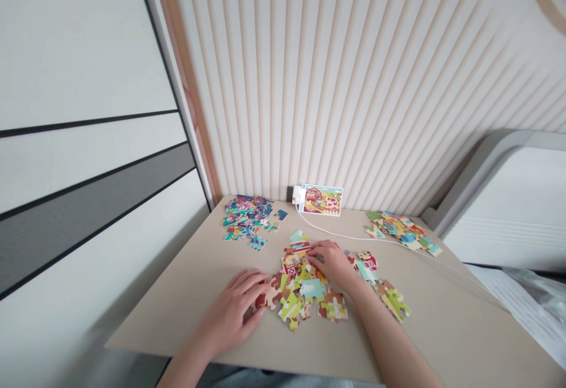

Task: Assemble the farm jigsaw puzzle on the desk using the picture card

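Loose jigsaw puzzle pieces (pixel 312 288) lie in a heap in the middle of the table, showing green, red, light blue and cow-spotted brown print. My left hand (pixel 236 305) rests at the heap's left side, fingers stretched out. Its fingertips touch a pink-and-brown puzzle piece (pixel 275 291). Bent over the heap's upper part is my right hand (pixel 331 263), thumb and fingers closed on a puzzle piece that they mostly cover. Right of my right wrist lie more pieces, among them a red barn piece (pixel 368 260) and a green-and-brown group (pixel 392 301).
A farm picture card (pixel 322 200) leans on the ribbed wall beside a white charger plug (pixel 296 195). Its white cable (pixel 340 234) runs right across the table (pixel 186 293). A blue-purple puzzle pile (pixel 248 218) lies back left, an orange-green pile (pixel 401 230) back right.
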Available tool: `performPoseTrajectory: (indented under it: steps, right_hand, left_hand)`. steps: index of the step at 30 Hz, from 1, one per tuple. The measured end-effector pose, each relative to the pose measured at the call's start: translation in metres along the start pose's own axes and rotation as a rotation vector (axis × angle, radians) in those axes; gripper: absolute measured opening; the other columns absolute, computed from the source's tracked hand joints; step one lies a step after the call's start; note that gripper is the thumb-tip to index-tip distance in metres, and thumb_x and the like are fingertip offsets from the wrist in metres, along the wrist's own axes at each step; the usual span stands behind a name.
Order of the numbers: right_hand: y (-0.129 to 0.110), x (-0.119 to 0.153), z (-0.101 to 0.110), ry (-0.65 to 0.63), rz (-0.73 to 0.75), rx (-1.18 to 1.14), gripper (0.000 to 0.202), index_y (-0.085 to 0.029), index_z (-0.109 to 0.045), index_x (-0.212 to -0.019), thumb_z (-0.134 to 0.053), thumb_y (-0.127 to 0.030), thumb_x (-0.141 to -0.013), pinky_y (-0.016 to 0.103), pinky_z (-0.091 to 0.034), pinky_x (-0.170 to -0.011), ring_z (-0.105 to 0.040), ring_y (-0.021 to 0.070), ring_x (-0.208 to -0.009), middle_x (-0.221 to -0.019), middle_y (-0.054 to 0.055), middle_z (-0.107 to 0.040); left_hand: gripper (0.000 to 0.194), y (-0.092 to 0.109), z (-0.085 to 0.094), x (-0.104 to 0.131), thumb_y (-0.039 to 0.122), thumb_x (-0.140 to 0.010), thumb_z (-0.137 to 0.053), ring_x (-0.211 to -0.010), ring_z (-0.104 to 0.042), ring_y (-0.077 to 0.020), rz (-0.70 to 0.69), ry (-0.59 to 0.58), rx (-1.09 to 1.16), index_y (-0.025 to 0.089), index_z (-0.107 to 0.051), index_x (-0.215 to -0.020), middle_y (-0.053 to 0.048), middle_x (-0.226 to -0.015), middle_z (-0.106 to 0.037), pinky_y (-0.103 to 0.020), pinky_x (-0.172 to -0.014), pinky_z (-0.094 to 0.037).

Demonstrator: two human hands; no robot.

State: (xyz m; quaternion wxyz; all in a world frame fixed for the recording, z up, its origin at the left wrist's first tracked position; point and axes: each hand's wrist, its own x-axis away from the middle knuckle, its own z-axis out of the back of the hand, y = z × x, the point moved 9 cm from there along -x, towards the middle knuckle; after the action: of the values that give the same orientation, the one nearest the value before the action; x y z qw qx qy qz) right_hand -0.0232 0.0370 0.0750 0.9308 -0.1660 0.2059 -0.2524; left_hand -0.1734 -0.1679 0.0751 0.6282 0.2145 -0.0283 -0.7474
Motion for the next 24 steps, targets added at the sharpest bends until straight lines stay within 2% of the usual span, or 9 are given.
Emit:
performPoseTrajectory:
  steps: [4,9,14,20,24]
  right_hand:
    - [0.005,0.008,0.005,-0.014,-0.064,0.006,0.009,-0.027,-0.077,-0.095,-0.069,-0.029,-0.092,0.037,-0.043,-0.095,-0.066,0.0238,-0.1,-0.099,0.004,-0.076]
    - [0.011,0.02,0.019,-0.033,-0.123,0.01,0.017,-0.028,-0.075,-0.106,-0.067,-0.035,-0.093,0.038,-0.04,-0.098,-0.065,0.0245,-0.102,-0.102,0.004,-0.075]
    - [0.024,0.032,0.038,-0.013,-0.189,0.042,0.016,-0.027,-0.075,-0.102,-0.063,-0.036,-0.094,0.039,-0.039,-0.099,-0.064,0.0247,-0.105,-0.107,0.004,-0.075]
    - [0.034,0.037,0.028,-0.131,-0.229,0.098,0.013,-0.027,-0.076,-0.089,-0.066,-0.035,-0.092,0.039,-0.039,-0.095,-0.064,0.0245,-0.099,-0.095,0.003,-0.074]
    - [0.024,0.034,0.029,-0.106,-0.204,0.135,0.016,-0.027,-0.077,-0.09,-0.065,-0.037,-0.094,0.037,-0.041,-0.091,-0.064,0.0239,-0.098,-0.1,0.005,-0.07]
  left_hand:
    - [0.045,0.0,0.001,0.0,0.02,-0.092,-0.056,-0.137,-0.048,-0.0265,-0.005,0.016,0.006,0.031,-0.058,-0.135,-0.003,-0.144,-0.058,-0.046,-0.115,-0.045]
    - [0.045,-0.002,0.0,0.001,0.019,-0.091,-0.057,-0.137,-0.048,-0.0265,0.001,0.013,0.009,0.032,-0.059,-0.134,-0.003,-0.144,-0.057,-0.048,-0.116,-0.045]
    - [0.047,-0.001,0.001,0.002,0.018,-0.091,-0.056,-0.136,-0.048,-0.0272,-0.007,0.021,0.011,0.031,-0.058,-0.136,-0.004,-0.144,-0.057,-0.049,-0.115,-0.045]
    - [0.047,-0.001,0.002,0.001,0.019,-0.091,-0.056,-0.136,-0.049,-0.0264,-0.003,0.025,0.007,0.031,-0.058,-0.137,-0.004,-0.144,-0.058,-0.048,-0.115,-0.045]
    - [0.046,-0.001,0.002,0.001,0.02,-0.091,-0.057,-0.136,-0.049,-0.0257,0.002,0.023,0.01,0.032,-0.059,-0.135,-0.003,-0.144,-0.058,-0.046,-0.115,-0.046]
